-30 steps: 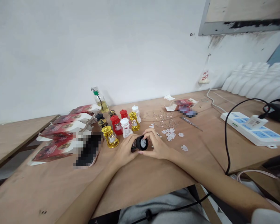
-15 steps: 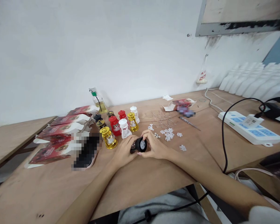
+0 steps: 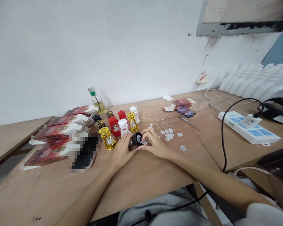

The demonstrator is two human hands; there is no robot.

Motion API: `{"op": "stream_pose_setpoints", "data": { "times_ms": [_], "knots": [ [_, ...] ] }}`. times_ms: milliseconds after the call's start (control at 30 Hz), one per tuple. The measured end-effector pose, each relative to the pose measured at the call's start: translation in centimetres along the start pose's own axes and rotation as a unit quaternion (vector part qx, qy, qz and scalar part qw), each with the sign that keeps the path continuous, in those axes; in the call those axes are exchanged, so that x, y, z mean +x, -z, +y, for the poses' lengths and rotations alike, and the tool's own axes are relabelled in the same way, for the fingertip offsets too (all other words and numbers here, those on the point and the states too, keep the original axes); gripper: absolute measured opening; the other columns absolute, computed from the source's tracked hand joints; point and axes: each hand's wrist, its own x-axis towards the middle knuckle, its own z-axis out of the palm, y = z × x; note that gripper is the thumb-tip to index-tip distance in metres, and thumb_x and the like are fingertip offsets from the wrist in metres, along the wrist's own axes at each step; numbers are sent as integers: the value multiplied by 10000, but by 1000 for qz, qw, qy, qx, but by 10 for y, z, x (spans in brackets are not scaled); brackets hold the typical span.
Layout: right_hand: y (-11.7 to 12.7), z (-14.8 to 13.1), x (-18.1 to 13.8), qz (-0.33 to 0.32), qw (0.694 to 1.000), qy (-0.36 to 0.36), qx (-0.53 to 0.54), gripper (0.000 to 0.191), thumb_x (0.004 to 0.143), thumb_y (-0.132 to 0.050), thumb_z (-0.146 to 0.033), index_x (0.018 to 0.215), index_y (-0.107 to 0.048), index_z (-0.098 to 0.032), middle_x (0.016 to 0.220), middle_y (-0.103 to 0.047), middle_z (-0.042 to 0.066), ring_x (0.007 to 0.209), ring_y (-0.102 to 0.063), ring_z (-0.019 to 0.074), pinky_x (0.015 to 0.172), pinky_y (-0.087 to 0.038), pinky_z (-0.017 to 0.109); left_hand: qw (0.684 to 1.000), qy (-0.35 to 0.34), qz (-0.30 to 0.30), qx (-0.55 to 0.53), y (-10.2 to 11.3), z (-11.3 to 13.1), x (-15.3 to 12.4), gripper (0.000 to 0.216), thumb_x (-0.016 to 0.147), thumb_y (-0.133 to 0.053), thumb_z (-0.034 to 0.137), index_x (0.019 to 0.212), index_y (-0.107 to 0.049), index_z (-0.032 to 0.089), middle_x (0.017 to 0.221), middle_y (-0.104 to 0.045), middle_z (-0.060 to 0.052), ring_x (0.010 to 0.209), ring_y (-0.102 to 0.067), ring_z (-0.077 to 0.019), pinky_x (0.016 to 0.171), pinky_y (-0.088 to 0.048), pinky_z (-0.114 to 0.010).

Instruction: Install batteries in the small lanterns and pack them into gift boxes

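Observation:
My left hand [image 3: 121, 151] is wrapped round a small black toy lantern [image 3: 135, 140] lying on its side, its round base turned toward me. My right hand [image 3: 153, 144] is closed at that base, fingertips pinched on a small white piece I cannot make out clearly. Both hands rest low over the wooden table [image 3: 141, 175]. Just behind them stand several small lanterns: a gold one [image 3: 107, 138], a red one [image 3: 114, 126] and a white one [image 3: 124, 126]. Small white tabs [image 3: 169, 135] lie scattered right of my right hand.
Red and white cartons [image 3: 58, 131] lie in a row at the left, with a blurred dark object [image 3: 85, 153] beside them. A small bottle of yellow liquid [image 3: 96, 101] stands at the wall. A screwdriver [image 3: 190, 124], a white power strip [image 3: 248, 128] and a black cable [image 3: 223, 138] lie at the right.
The black lantern and both hands have shifted slightly left and farther from me, nearer the gold lantern. The lantern's base has tipped a little, and my right fingers now pinch at it.

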Motion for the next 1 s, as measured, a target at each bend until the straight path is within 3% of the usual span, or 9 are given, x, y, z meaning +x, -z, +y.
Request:
{"op": "stream_pose_setpoints", "data": {
  "times_ms": [100,233,400,467,600,833,1000],
  "knots": [
    [-1,-3,1,13,999,-34,41,319,764,-715,-461,770,-561,-182,1111,-477,87,982,-568,178,649,-576,267,1000,12,14,8,-2,-1,0,345,810,-596,289,1122,-485,194,1084,-606,-87,987,-602,-263,822,-491,-382],
    [-1,-4,6,56,990,-86,101,392,640,-796,-505,684,-590,-175,1066,-512,65,778,-607,142,574,-595,286,998,35,32,28,-2,-3,0,342,777,-587,234,1102,-493,186,1081,-607,-90,986,-602,-265,819,-496,-385],
    [17,4,18,134,969,-134,156,411,574,-825,-486,648,-560,-180,726,-581,4,608,-598,138,580,-576,314,998,40,41,36,-2,-4,0,372,751,-567,203,1116,-497,190,1091,-602,-82,1007,-598,-264,840,-494,-385],
    [29,8,21,156,961,-171,150,392,585,-805,-471,658,-548,-184,649,-585,-9,605,-595,143,597,-561,309,998,38,33,40,-2,-3,0,373,752,-567,204,1118,-498,189,1083,-602,-81,992,-601,-265,833,-495,-391],
    [48,12,23,169,965,-190,66,289,676,-708,-428,725,-558,-187,706,-613,11,672,-587,155,567,-519,275,998,37,31,43,-2,-2,-1,376,745,-574,201,1113,-499,191,1080,-602,-82,982,-601,-266,825,-495,-391],
    [40,5,16,196,972,-100,-77,198,838,-585,-378,796,-523,-194,662,-584,-15,585,-532,124,591,-438,262,999,4,35,13,-3,-4,-1,412,749,-558,155,1153,-484,184,1108,-591,-87,1020,-587,-253,859,-493,-387],
    [20,0,3,92,983,77,-138,184,913,-537,-354,822,-538,-194,716,-571,-4,544,-472,101,557,-396,246,996,-77,47,-12,-5,-3,-2,390,805,-566,169,1185,-479,191,1159,-588,-97,1093,-563,-237,932,-470,-377]
  ]
}}
